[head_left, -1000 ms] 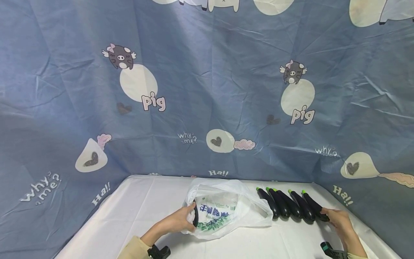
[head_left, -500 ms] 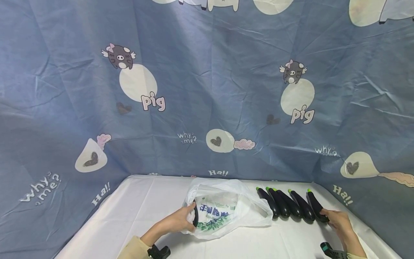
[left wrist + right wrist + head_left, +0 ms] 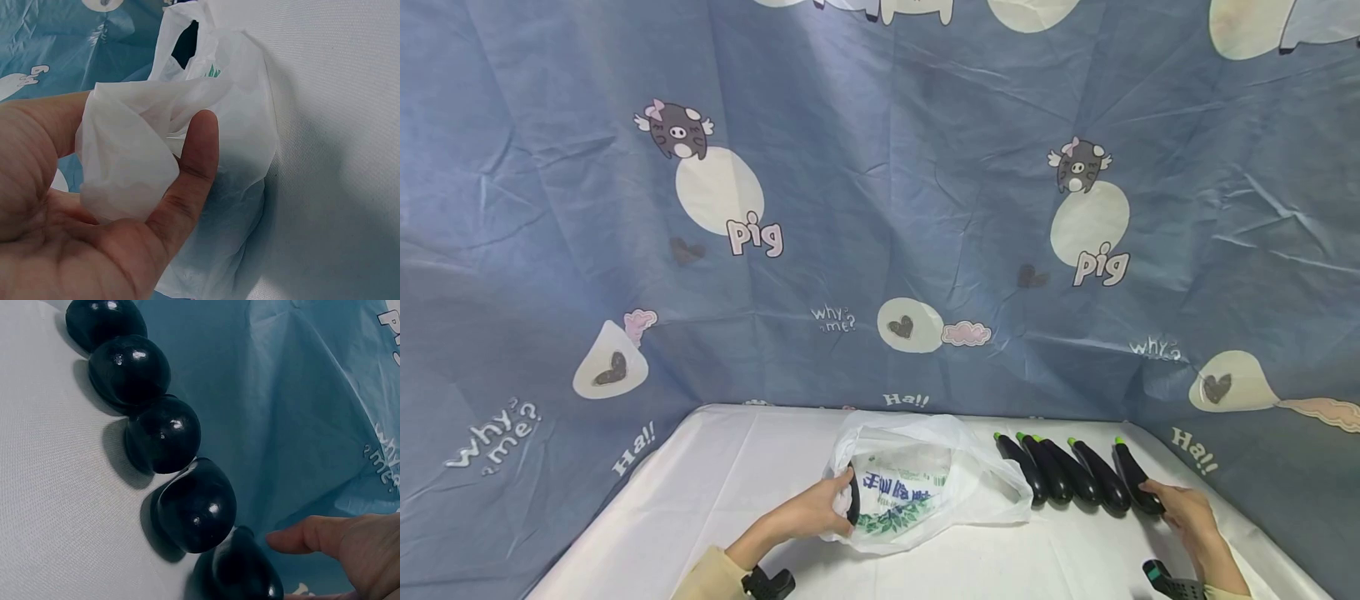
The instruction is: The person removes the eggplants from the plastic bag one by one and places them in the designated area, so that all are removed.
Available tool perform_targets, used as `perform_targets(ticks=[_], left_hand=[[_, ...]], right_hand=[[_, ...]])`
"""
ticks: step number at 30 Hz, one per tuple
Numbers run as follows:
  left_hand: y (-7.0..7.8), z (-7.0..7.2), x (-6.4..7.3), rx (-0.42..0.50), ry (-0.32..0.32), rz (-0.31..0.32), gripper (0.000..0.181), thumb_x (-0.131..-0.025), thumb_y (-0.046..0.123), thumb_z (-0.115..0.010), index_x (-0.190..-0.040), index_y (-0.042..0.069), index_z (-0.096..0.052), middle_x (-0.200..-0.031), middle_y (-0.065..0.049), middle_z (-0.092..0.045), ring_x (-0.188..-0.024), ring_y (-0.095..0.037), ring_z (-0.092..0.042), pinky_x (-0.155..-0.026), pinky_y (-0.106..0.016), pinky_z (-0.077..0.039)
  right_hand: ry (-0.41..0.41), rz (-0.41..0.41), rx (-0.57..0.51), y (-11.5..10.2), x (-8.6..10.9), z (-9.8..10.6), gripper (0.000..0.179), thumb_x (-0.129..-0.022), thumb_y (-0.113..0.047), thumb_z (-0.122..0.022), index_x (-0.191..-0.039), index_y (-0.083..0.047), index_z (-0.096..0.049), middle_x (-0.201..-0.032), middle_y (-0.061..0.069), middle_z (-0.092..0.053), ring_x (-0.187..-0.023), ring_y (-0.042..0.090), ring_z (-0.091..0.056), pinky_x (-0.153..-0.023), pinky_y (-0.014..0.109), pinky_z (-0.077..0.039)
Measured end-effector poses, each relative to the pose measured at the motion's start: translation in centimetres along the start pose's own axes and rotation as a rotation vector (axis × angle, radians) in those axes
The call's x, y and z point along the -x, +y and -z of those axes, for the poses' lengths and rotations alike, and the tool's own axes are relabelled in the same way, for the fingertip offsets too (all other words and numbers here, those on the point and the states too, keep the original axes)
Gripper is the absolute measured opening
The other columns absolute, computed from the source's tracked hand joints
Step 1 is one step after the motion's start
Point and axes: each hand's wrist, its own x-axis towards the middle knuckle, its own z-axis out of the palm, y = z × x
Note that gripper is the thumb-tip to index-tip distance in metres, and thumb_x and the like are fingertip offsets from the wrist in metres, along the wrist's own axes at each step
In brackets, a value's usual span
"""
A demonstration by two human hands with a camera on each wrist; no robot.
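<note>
My left hand (image 3: 820,508) grips the edge of a white plastic bag (image 3: 910,429) printed with blue characters and green leaves. In the left wrist view the bag's thin film (image 3: 125,156) lies bunched between the thumb and fingers. A dark curved strip shows in the bag's mouth beside these fingers in the head view. On the right, several glossy dark eggplants with green stem ends lie side by side. My right hand (image 3: 1183,508) is at the rounded end of the rightmost eggplant (image 3: 1127,467), its fingers reaching over it. The right wrist view shows a straight digit close beside this eggplant (image 3: 247,569).
The neighbouring eggplants (image 3: 1099,477) lie in a slanted row, the leftmost (image 3: 1026,471) right at the bag's right side. A white cloth (image 3: 737,467) covers the table. Behind it hangs a blue printed curtain (image 3: 820,250), which also borders both sides.
The green stem end of the rightmost eggplant has swung right, away from its neighbour. My right fingers have shifted slightly left over it. The left hand and bag stay put.
</note>
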Motion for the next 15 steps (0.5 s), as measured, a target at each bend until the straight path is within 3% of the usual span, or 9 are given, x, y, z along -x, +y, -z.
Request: perform_targets(ticks=[5, 10, 15], left_hand=[[-0.05, -0.01, -0.06, -0.005, 0.001, -0.006, 0.097, -0.065, 0.003, -0.073, -0.145, -0.017, -0.023, -0.15, -0.038, -0.025, -0.137, -0.05, -0.028, -0.107, -0.063, -0.028], [-0.06, -0.03, -0.06, -0.007, 0.001, -0.004, 0.097, -0.065, 0.003, -0.073, -0.145, -0.017, -0.022, -0.15, -0.037, -0.025, -0.138, -0.05, -0.027, -0.107, -0.063, -0.027], [-0.09, -0.02, -0.07, -0.005, -0.001, -0.002, 0.097, -0.065, 0.003, -0.073, -0.145, -0.017, -0.022, -0.15, -0.037, -0.024, -0.138, -0.05, -0.027, -0.107, -0.063, -0.027]], right_hand=[[0.059, 0.001, 0.011, 0.21, -0.35, -0.23, 0.086, -0.079, -0.032, -0.069, -0.133, 0.024, -0.034, -0.144, 0.042, -0.026, -0.133, 0.053, -0.03, -0.106, 0.058, -0.033], [0.046, -0.031, -0.005, -0.19, 0.22, -0.08, 0.093, -0.079, -0.035, -0.069, -0.135, 0.026, -0.026, -0.142, 0.044, -0.024, -0.133, 0.055, -0.024, -0.111, 0.059, -0.024], [0.053, -0.054, -0.01, -0.49, 0.62, -0.03, 0.088, -0.084, -0.033, -0.065, -0.136, 0.025, -0.025, -0.142, 0.043, -0.025, -0.135, 0.054, -0.023, -0.112, 0.056, -0.023]])
